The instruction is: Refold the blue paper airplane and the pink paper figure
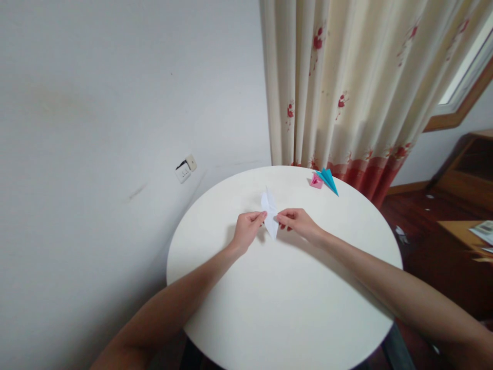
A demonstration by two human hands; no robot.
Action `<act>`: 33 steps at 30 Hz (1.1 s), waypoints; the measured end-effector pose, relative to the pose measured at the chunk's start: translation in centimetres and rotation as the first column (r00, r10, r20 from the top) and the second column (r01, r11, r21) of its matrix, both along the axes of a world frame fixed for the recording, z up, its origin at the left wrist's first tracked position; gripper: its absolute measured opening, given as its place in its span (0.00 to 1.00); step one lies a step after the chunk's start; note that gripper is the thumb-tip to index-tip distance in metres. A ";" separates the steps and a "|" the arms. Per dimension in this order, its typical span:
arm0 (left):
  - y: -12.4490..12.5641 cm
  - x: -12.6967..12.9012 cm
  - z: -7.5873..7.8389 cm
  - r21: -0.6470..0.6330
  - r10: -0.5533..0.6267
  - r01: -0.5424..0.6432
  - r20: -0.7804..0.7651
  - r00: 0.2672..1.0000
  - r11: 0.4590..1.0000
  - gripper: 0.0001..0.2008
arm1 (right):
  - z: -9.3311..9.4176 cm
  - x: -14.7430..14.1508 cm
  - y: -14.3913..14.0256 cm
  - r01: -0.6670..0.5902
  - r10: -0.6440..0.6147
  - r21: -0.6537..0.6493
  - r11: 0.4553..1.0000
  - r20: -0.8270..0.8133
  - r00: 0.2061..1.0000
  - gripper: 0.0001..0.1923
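While both hands meet over middle of round tabletop [285, 308], folding step looks in hand. White folded paper [270, 211] held just above surface, long and pointed at both ends. Left hand [246, 229] grip pinching paper's left edge; right hand [298, 222] grip pinching its right edge. Next move likely calls for steady opposing pull or crease along centre. Pink paper piece [316, 180] and blue folded paper [328, 179] touching, at far rim, well apart from hands.

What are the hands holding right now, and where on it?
Both hands pinch a folded white paper above the table: left hand on its left edge, right hand on its right edge.
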State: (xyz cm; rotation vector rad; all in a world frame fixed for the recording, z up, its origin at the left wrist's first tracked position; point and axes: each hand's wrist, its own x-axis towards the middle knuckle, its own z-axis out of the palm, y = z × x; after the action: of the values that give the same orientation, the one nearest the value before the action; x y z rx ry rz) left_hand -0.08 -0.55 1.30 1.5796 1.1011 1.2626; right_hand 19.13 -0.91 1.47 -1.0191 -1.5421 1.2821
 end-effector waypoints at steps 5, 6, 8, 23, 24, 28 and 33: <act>-0.3 0.5 0.0 0.028 -0.072 0.075 -0.075 0.995 0.997 0.18 | 0.0 0.4 1.0 0.142 -0.135 0.084 0.986 -0.085 0.987 0.20; -0.3 0.5 0.1 0.045 -0.080 0.084 -0.083 0.993 0.995 0.18 | -0.1 0.4 1.1 0.148 -0.140 0.095 0.984 -0.094 0.986 0.19; -0.3 0.4 0.2 0.085 -0.070 0.077 -0.082 0.994 0.993 0.17 | -0.5 0.5 1.4 0.165 -0.153 0.102 0.981 -0.119 0.981 0.18; -0.2 0.7 -0.1 0.053 -0.060 0.059 0.024 0.998 0.997 0.19 | -1.7 1.0 3.0 0.147 -0.149 0.305 0.941 -0.016 0.989 0.11; -0.2 0.6 -0.2 0.057 -0.065 0.063 0.036 0.997 0.996 0.19 | -1.6 1.1 2.8 0.136 -0.148 0.323 0.936 0.010 0.989 0.10; 0.0 0.6 -0.6 0.068 -0.072 0.068 0.056 0.996 0.995 0.17 | -0.8 1.3 2.1 0.110 -0.158 0.399 0.911 0.090 0.983 0.09; 0.1 0.6 -0.3 0.023 -0.057 0.054 0.115 0.992 0.998 0.19 | -0.5 1.5 2.1 0.081 -0.126 0.378 0.922 0.096 0.987 0.09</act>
State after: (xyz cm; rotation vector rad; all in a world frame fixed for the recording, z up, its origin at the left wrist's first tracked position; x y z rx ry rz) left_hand 0.55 -0.42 0.99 1.5208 0.9683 1.3142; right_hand 20.62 1.14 0.92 -0.9252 -1.7168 0.8222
